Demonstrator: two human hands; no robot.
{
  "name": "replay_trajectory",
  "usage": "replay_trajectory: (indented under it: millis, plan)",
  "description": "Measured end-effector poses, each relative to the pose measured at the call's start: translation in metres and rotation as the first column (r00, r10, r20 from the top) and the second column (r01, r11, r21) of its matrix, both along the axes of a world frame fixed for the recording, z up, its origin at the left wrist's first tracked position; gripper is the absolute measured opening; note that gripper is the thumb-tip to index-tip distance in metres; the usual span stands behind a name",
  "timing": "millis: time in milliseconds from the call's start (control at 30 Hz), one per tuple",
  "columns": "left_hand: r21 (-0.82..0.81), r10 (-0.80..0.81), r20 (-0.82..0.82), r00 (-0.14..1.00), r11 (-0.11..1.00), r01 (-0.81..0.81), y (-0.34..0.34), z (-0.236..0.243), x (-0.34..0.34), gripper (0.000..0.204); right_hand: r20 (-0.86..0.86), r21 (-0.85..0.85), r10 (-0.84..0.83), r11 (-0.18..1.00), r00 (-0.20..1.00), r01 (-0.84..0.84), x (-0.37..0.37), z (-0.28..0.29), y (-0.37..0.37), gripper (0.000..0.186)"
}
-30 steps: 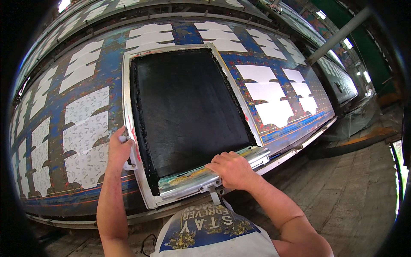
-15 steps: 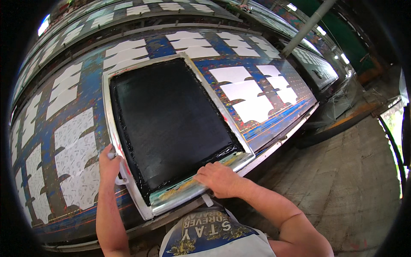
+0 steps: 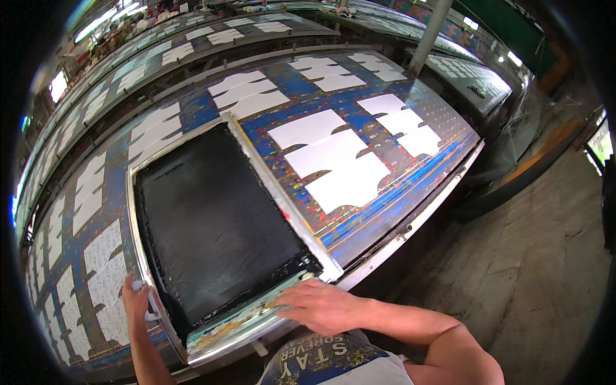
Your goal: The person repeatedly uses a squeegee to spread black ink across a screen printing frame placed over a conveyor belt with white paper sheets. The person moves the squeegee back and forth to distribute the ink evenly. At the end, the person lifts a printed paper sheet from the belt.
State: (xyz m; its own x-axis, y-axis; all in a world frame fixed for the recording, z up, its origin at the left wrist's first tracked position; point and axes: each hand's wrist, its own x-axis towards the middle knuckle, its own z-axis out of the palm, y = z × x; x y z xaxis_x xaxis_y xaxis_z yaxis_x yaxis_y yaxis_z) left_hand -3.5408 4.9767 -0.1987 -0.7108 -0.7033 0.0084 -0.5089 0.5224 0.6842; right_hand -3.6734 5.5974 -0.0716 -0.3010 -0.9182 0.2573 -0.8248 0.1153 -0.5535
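A large screen-printing frame (image 3: 296,226) with pale rails lies tilted on the long table. Its mesh (image 3: 218,224) is coated in black ink, with thicker wet ink along the edges. My left hand (image 3: 135,300) is closed around a whitish handle (image 3: 153,305) at the frame's left rail, near its front. Over the near rail, toward its right corner, lies my right hand (image 3: 319,305), gripping it from above with the thumb hidden. Yellow and greenish smears (image 3: 237,323) mark the near strip of the frame. White fabric pieces (image 3: 330,157) lie to its right.
Left of the frame, fabric pieces (image 3: 106,276) carry a small dark print. Beyond stand further long tables (image 3: 228,36) with white pieces. The paint-spattered table (image 3: 292,96) ends in a pale rail (image 3: 417,224) at right. A pole (image 3: 431,35) rises behind; concrete floor (image 3: 462,282) lies right.
The view has shifted, so frame and table appear lower and farther left. My right hand sits farther right along the near rail. My left hand stays at the handle.
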Motion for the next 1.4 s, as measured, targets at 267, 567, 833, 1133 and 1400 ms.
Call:
replay_trajectory:
  millis: [267,567,833,1133,1400]
  plan:
    - [-0.432,-0.118,-0.112,0.987,0.900,0.059,0.037,0.053,-0.003,0.059,-0.056,-0.052,-0.320,0.947,0.946,0.317,-0.071,0.003,0.142,0.038]
    - [-0.451,-0.289,-0.243,0.926,0.879,0.156,0.143,0.131,-0.088,0.041,-0.119,-0.187,-0.385,0.914,0.915,0.360,-0.111,0.021,0.163,0.018]
    - [-0.376,-0.323,-0.204,0.924,0.898,0.231,0.232,0.134,-0.147,0.037,-0.325,-0.167,-0.493,0.870,0.807,0.464,-0.174,0.059,0.190,0.018]
    - [-0.559,-0.433,-0.095,0.897,0.769,0.312,0.346,0.156,-0.228,0.029,-0.360,-0.143,-0.616,0.779,0.701,0.611,-0.369,0.007,0.235,0.009]
    - [-0.552,-0.490,-0.042,0.871,0.738,0.388,0.487,0.149,-0.294,0.029,-0.318,0.087,-0.589,0.762,0.743,0.642,-0.568,-0.065,0.202,0.009]
